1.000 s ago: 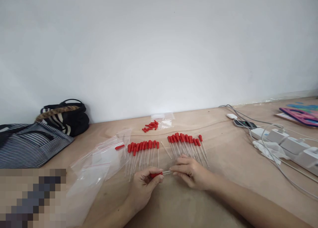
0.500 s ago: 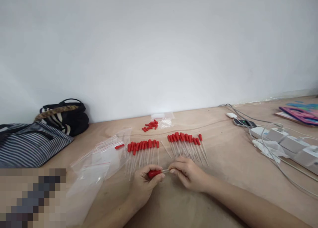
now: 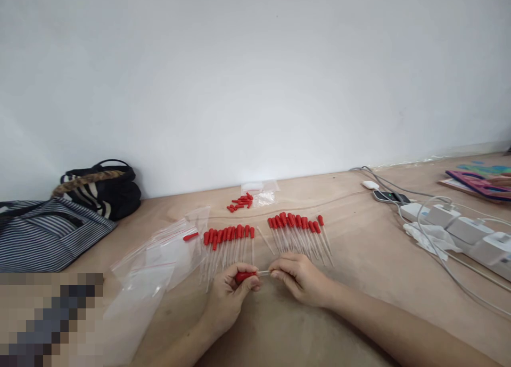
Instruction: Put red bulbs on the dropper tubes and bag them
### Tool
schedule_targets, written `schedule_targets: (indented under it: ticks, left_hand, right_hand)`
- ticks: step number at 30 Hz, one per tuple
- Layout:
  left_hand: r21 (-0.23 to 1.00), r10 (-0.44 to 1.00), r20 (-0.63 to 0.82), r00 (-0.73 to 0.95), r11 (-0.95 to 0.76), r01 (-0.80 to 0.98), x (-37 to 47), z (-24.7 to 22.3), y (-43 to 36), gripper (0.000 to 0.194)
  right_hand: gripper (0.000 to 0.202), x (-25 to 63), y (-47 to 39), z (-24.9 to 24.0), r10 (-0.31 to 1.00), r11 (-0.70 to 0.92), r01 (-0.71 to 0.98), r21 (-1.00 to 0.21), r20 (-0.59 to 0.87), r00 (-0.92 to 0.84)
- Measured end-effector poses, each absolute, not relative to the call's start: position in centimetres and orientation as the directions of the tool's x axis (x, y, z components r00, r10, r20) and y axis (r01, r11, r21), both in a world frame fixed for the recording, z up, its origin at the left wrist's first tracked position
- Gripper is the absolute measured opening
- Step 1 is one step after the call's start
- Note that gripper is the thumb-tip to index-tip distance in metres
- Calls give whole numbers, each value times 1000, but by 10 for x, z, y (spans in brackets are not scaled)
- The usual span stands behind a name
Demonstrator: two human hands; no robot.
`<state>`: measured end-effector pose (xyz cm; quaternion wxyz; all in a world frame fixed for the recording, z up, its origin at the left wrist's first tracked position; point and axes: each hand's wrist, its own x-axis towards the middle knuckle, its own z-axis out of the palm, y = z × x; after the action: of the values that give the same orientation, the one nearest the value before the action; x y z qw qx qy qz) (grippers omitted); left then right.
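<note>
My left hand [image 3: 231, 292] is closed on a red rubber bulb [image 3: 244, 277]. From the bulb a thin clear tube [image 3: 264, 273] runs right into the pinched fingers of my right hand [image 3: 299, 279]. Beyond my hands lie two rows of clear droppers with red bulbs, a left row [image 3: 229, 234] and a right row [image 3: 293, 222]. Between the rows rests one bare tube [image 3: 264, 239]. Several loose red bulbs [image 3: 241, 201] lie farther back beside a small clear bag of tubes [image 3: 265, 192]. Another red bulb [image 3: 190, 236] lies on the plastic bags at the left.
Clear plastic bags [image 3: 147, 282] spread over the left of the wooden table [image 3: 311, 335]. A striped bag [image 3: 56, 231] and a black bag [image 3: 107, 188] stand far left. At the right are a power strip with chargers [image 3: 471, 228], cables, a black device [image 3: 390, 197] and a pink-framed object [image 3: 477, 183].
The red bulb and the fingers of my left hand have shifted slightly left, with a little more clear tube showing between my hands. The view has moved slightly.
</note>
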<state>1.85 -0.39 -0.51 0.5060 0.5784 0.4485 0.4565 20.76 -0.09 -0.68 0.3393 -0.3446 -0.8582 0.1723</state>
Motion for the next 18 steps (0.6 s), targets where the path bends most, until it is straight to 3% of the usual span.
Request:
schedule_targets:
  ticks: [5, 9, 11, 13, 15, 18]
  left_hand:
    - [991, 972, -1, 236, -30, 128, 16, 4, -1, 28]
    - [911, 953, 76, 292, -185, 367, -8, 22, 23, 54]
    - [753, 943, 263, 206, -334, 567, -30, 31, 44, 40]
    - [536, 913, 373, 166, -358, 765, -56, 36, 66, 31]
    - [356, 898, 396, 191, -342, 870, -80, 36, 85, 32]
    - [189, 904, 379, 198, -285, 940, -106, 28, 102, 32]
  right_hand:
    - [15, 206, -2, 7, 701, 713, 569, -409, 405, -587]
    - [16, 200, 1, 11, 820, 563, 636, -528, 255, -513]
    - [16, 193, 7, 11, 897, 426, 667, -612, 192, -397]
    - [17, 184, 16, 12, 945, 321, 696, -642, 169, -280]
    - [23, 173, 25, 13, 971, 241, 755, -610, 158, -182]
    - [23, 158, 37, 16, 990, 133, 844, -519, 103, -92]
